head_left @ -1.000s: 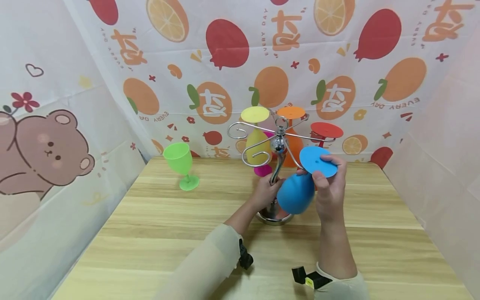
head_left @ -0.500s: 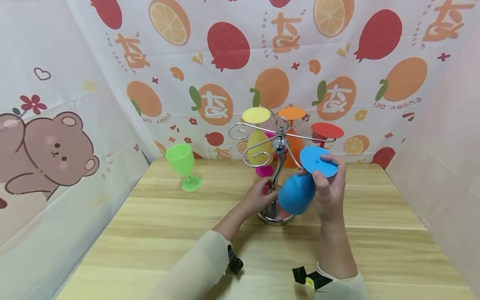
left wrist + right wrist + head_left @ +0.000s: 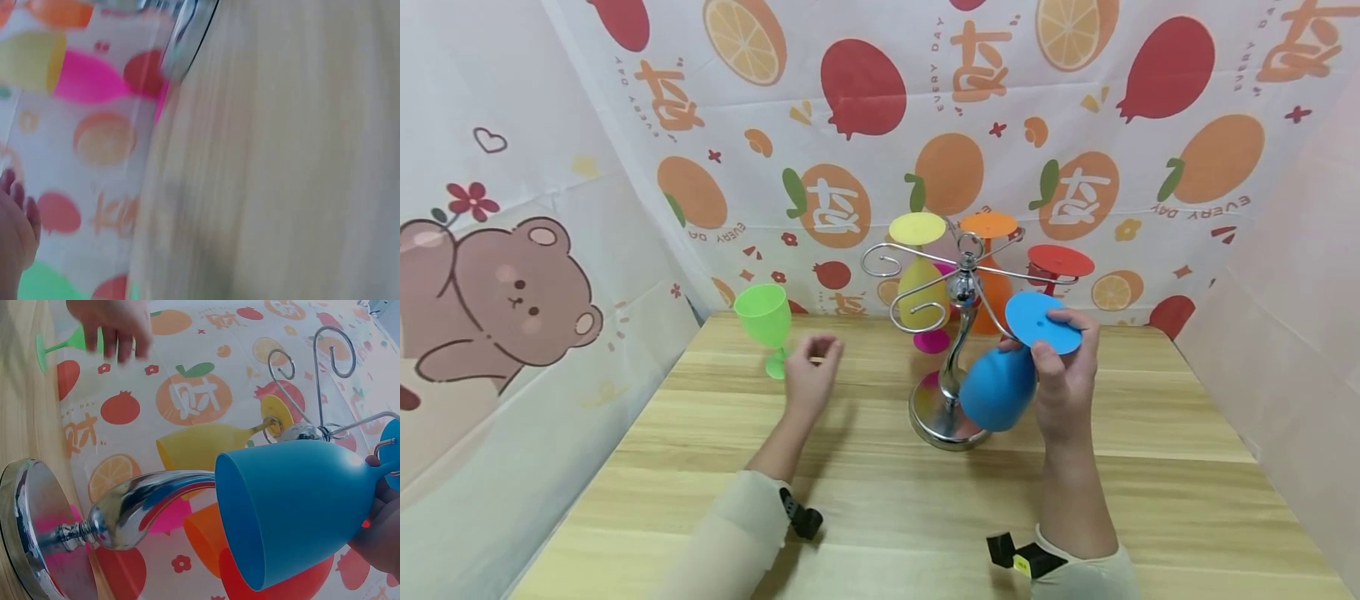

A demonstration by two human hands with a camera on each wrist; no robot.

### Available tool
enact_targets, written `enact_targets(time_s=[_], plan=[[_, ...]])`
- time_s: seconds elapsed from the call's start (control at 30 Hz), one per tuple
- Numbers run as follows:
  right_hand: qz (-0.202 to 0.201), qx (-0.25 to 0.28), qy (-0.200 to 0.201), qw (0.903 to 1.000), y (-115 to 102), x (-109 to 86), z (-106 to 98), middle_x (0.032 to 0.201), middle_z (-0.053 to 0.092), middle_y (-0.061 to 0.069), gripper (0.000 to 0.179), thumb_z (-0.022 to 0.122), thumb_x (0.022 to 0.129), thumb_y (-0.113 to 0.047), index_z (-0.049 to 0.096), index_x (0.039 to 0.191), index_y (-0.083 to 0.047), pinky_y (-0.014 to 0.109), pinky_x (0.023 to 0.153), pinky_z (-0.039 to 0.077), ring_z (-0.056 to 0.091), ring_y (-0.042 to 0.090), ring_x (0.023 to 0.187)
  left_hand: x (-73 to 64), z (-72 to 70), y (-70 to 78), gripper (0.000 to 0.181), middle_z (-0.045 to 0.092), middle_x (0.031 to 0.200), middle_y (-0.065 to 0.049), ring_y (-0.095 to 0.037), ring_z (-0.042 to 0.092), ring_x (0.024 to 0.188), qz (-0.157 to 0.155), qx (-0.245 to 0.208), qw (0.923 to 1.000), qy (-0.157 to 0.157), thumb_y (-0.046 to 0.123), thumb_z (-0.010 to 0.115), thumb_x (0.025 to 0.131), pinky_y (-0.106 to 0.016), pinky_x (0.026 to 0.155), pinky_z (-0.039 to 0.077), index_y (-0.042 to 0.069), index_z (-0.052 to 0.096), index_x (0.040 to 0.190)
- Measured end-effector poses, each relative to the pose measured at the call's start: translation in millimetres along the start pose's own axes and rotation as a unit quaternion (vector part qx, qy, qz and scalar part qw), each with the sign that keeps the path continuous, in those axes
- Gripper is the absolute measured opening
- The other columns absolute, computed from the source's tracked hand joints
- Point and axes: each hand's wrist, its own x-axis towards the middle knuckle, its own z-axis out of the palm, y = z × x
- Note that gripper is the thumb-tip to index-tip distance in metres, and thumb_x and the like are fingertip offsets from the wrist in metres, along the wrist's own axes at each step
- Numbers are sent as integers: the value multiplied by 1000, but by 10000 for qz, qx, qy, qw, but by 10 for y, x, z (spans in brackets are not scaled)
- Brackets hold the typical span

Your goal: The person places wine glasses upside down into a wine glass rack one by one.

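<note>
My right hand (image 3: 1066, 367) grips the blue goblet (image 3: 998, 390) by its foot and stem. The goblet hangs upside down at a front arm of the chrome glass rack (image 3: 956, 350). In the right wrist view its blue bowl (image 3: 300, 512) fills the middle, mouth facing the base. My left hand (image 3: 812, 375), fingers loosely bent and holding nothing, is in the air just right of the green goblet (image 3: 763, 315), which stands upright on the table. Yellow (image 3: 923, 292), orange (image 3: 995, 283) and red (image 3: 1060, 262) goblets hang upside down from other rack arms.
A magenta goblet (image 3: 932, 341) stands behind the rack on the wooden table (image 3: 880, 508). One curled arm at the rack's front left bears no goblet. Fruit-printed cloth (image 3: 880, 158) closes off the back, and pale cloth walls flank both sides.
My left hand has let go of the rack's post and moved left to beside the green goblet. My right hand keeps its hold on the blue goblet in the same place.
</note>
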Motion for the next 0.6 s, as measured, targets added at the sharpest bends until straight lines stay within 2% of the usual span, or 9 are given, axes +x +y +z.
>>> enact_targets(time_s=[0.13,0.2,0.27,0.37,0.47,0.53,0.6], plan=[[53,32,92,9999,-15,-3,-12,108,63,12,39,54,90,-20,41,126,-18,38,98,47,69,21,88,199,-296,-38,21,61,86,-5,-16,53,74,172,177,9952,950,17,74,88,-14,61,45,2,65,100],[80,-14,121,9999,-21,-5,-14,109,62,12,39,55,89,-21,42,126,-19,38,98,47,69,20,88,306,-413,-26,23,59,87,-5,-18,50,76,378,441,9911,1199,15,74,86,-17,65,42,1,64,101],[90,-28,129,9999,-27,-3,-14,110,62,13,40,56,89,-21,41,126,-19,38,98,47,69,20,88,419,-508,1,27,58,92,-8,-22,49,83,673,827,9862,1267,14,75,85,-24,74,42,0,62,104],[78,-9,122,9999,-30,3,-12,112,61,13,40,55,89,-21,41,126,-18,38,98,47,68,20,89,587,-612,45,34,56,104,-14,-28,47,100,1102,1533,9759,1091,16,74,84,-37,87,38,-1,60,110],[44,70,107,9999,-21,8,-12,112,61,14,40,55,89,-19,41,126,-18,38,97,48,68,22,88,745,-684,80,46,53,117,-18,-34,43,114,1267,2274,9633,661,23,75,84,-48,97,35,0,58,120],[60,46,82,9999,-15,5,-5,111,61,14,40,54,90,-19,40,127,-18,37,98,48,68,23,89,837,-726,94,53,50,126,-19,-38,38,124,1249,2811,9511,272,29,74,85,-53,103,32,1,55,127],[73,5,66,10000,-3,0,-3,111,62,14,40,55,90,-19,40,127,-17,36,98,49,69,25,89,925,-765,110,62,47,135,-22,-41,35,130,1166,3382,9337,-166,35,72,87,-57,108,28,1,51,134]])
